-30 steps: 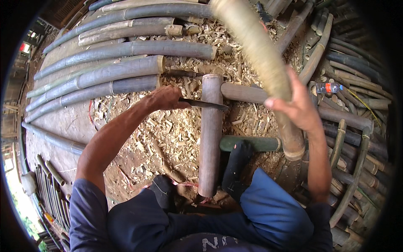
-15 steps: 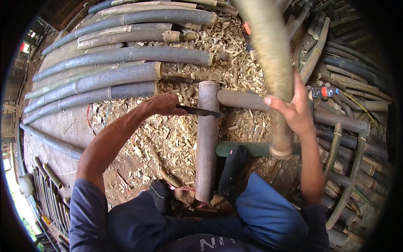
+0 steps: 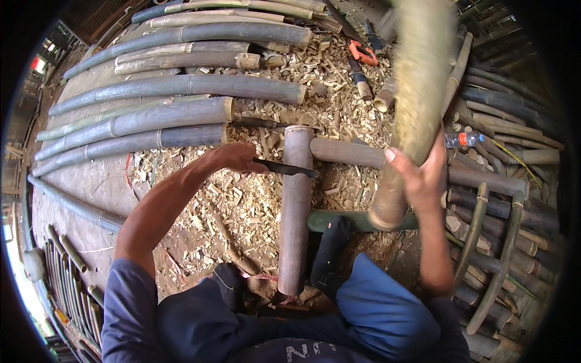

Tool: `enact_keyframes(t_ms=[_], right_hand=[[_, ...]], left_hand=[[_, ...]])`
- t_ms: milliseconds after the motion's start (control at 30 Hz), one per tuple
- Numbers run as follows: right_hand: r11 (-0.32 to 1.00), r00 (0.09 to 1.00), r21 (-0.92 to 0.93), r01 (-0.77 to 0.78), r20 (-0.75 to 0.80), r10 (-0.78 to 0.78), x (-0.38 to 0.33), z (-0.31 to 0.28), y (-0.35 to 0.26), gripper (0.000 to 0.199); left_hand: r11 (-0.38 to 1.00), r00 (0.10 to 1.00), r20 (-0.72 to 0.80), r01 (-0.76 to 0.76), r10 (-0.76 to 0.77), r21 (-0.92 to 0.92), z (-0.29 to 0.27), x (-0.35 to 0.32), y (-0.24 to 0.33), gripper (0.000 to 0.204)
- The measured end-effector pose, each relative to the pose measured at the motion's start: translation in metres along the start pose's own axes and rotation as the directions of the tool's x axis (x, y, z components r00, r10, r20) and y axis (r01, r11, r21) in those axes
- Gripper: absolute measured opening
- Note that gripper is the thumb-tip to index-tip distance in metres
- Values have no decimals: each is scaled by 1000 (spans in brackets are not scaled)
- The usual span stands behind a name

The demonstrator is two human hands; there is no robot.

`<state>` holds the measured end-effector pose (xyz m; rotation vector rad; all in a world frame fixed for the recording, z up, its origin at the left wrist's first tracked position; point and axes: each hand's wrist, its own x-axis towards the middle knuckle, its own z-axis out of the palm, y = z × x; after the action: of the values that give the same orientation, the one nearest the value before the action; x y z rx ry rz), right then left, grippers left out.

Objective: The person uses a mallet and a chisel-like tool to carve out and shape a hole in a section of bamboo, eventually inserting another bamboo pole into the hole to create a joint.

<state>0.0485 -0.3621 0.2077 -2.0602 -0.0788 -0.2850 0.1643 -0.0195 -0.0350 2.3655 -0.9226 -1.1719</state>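
Note:
My left hand (image 3: pixel 238 158) is closed round the handle of a knife (image 3: pixel 287 169), whose dark blade points right and lies over an upright-running bamboo post (image 3: pixel 295 230) in front of me. In my right hand (image 3: pixel 422 172) is a thick bamboo pole (image 3: pixel 417 103), gripped near its lower end with the thumb across it. The pole slants up and away to the right; its far part is smeared by motion. Its near end hangs above a green bamboo crosspiece (image 3: pixel 363 221). A brown crosspiece (image 3: pixel 348 151) joins the post near its top.
Several long bamboo poles (image 3: pixel 181 86) lie side by side at the left. Wood chips (image 3: pixel 254 199) cover the ground around the post. An orange-handled saw (image 3: pixel 363 53) lies at the back. Right stand a plastic bottle (image 3: pixel 465 140) and stacked bamboo (image 3: pixel 514 212). My feet (image 3: pixel 333 248) flank the post.
The bamboo pole has swung to the right at its far end, while its near end shifted slightly left. The orange saw handle shows more fully. My left hand with the knife moved slightly down.

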Motion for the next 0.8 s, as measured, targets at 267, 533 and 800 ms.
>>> enact_keyframes(t_ms=[267, 533, 800], right_hand=[[819, 586, -531, -219, 600, 545, -24, 29, 65, 96], [750, 780, 270, -603, 396, 485, -23, -2, 37, 88], [674, 706, 227, -703, 342, 621, -64, -20, 57, 86]], left_hand=[[985, 984, 150, 113, -93, -130, -1, 5, 14, 64], [994, 995, 88, -40, 49, -103, -23, 9, -1, 38], [928, 750, -624, 37, 220, 372, 29, -65, 57, 22]])
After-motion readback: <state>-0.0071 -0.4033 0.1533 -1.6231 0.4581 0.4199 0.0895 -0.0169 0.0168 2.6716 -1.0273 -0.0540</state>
